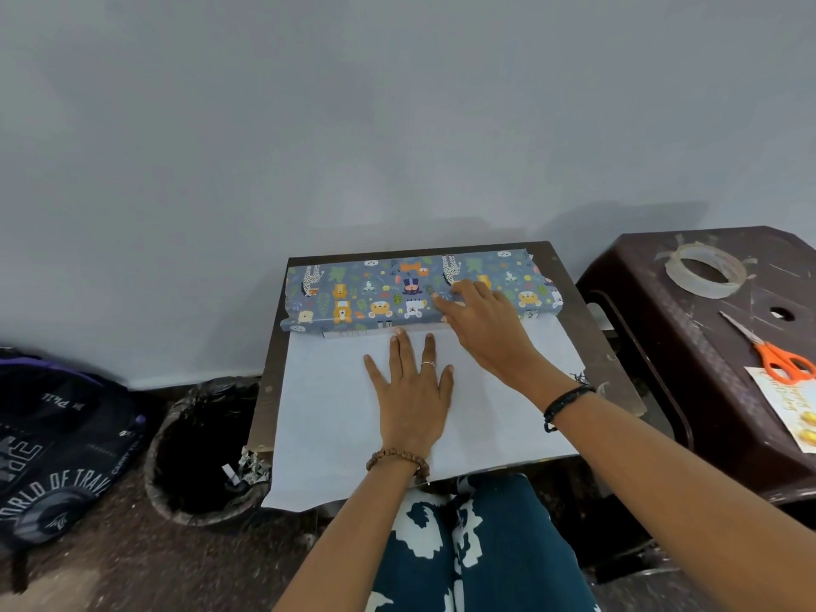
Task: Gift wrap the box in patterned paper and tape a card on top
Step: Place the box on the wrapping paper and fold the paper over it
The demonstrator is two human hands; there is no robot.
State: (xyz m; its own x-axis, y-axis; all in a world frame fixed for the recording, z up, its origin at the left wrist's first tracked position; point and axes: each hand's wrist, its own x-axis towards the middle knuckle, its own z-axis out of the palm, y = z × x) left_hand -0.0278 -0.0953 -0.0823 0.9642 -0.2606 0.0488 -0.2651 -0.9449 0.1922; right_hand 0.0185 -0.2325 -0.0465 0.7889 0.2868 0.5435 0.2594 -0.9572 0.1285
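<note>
Box (pixel 397 293) sat at far edge of the small table (pixel 613 368), already covered w/ patterned paper (pixel 353 284) on top and far side; long axis ran left-right. Rest of the sheet lay white side up (pixel 335 417), spread from the box toward the near edge and hanging over it.

Right hand (pixel 481 320) was on the box top, right of centre, fingers (pixel 446 298) loosely curved, pressing the paper down; can't tell if it pinched anything. Left hand (pixel 410 390) lay flat on the white sheet, fingers (pixel 399 342) spread wide, tips just short of the box's near side, holding nothing.

Key relation, imo: box lay directly far of both hands, loose flap on the near side. Next move prob means bringing flap and box together across that long axis. Right hand nearer the box, left nearer the flap.

Counts: 1 box, 1 sheet, 1 tape roll (pixel 705 269), 1 pair orange scissors (pixel 777 353), 1 card (pixel 790 404), all three on the brown stool (pixel 640 276) at right, well apart from the box. Bin (pixel 203 435) and backpack (pixel 57 452) on the floor left.
</note>
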